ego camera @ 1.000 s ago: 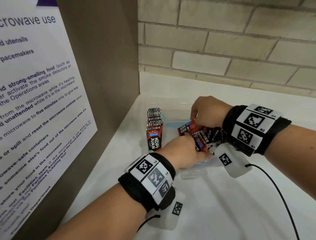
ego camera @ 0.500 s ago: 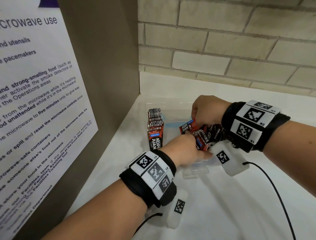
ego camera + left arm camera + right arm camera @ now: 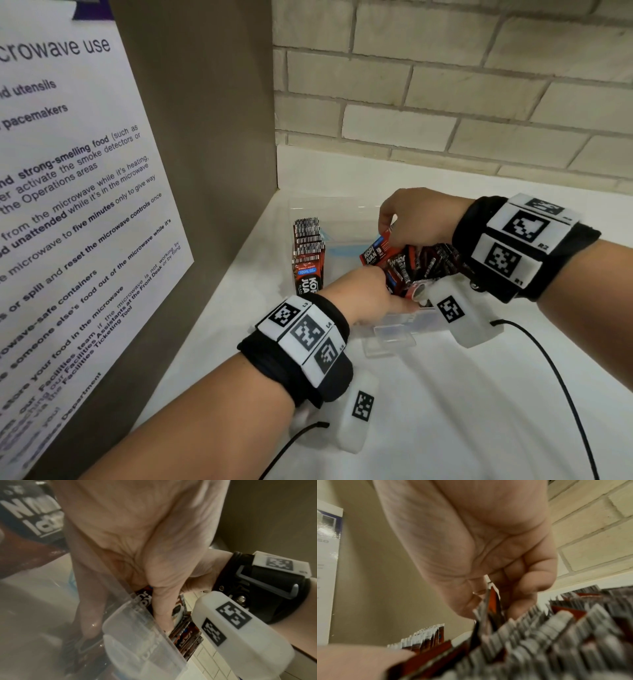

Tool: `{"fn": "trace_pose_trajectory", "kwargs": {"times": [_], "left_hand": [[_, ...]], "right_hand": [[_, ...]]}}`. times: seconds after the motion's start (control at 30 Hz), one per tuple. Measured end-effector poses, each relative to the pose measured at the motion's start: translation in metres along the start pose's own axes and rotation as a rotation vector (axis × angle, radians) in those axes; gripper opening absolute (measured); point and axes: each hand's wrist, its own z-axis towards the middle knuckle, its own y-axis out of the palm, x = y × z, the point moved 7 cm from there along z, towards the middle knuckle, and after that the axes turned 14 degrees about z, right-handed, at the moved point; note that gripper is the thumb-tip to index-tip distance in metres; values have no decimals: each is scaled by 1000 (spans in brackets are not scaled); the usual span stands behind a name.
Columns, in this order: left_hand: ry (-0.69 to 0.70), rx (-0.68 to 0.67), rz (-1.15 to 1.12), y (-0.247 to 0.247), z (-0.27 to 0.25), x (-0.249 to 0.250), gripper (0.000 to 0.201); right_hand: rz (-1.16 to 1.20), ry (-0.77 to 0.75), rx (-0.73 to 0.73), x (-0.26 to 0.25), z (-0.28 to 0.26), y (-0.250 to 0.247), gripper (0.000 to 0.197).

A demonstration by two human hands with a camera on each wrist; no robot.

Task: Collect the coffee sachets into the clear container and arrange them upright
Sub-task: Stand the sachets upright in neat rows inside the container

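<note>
A clear container (image 3: 342, 205) stands on the white counter in the corner. A row of red and black coffee sachets (image 3: 306, 253) stands upright along its left side. A looser bunch of sachets (image 3: 424, 263) leans at its right. My right hand (image 3: 411, 219) pinches the top edge of one red sachet (image 3: 375, 251) at the bunch's left end; the right wrist view shows that sachet (image 3: 491, 601) between thumb and fingers. My left hand (image 3: 366, 294) reaches over the near rim. Its thumb (image 3: 163, 608) lies on the bunch, and its fingers (image 3: 89, 601) show through the clear wall (image 3: 137, 635).
A brown side panel with a microwave notice (image 3: 68, 205) rises close on the left. A brick wall (image 3: 445, 85) stands behind. The counter (image 3: 445, 411) stretches toward me and to the right. A black cable (image 3: 555, 370) trails from my right wrist. The container's clip (image 3: 390, 337) juts toward me.
Both hands stay in the container on the same sachets. My right hand and wrist have risen very slightly; nothing else has visibly moved.
</note>
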Motion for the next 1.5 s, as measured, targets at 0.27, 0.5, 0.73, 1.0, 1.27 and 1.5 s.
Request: {"fn": "trace_pose_trajectory", "kwargs": {"times": [0.27, 0.5, 0.73, 1.0, 1.27, 1.5], "left_hand": [[7, -7, 27, -1, -3, 10, 48], [6, 28, -98, 0, -2, 4, 48], [21, 75, -140, -1, 0, 1, 54], [32, 11, -200, -5, 2, 2, 31], [25, 25, -117, -7, 15, 12, 31], [-65, -35, -105, 5, 21, 10, 59]], "right_hand": [[-2, 8, -80, -7, -2, 12, 23], [57, 70, -33, -2, 0, 9, 29], [328, 91, 103, 18, -6, -25, 24], [706, 39, 333, 60, -38, -64, 25], [1499, -41, 489, 105, -54, -23, 33], [1973, -24, 798, 147, -55, 19, 31]]}}
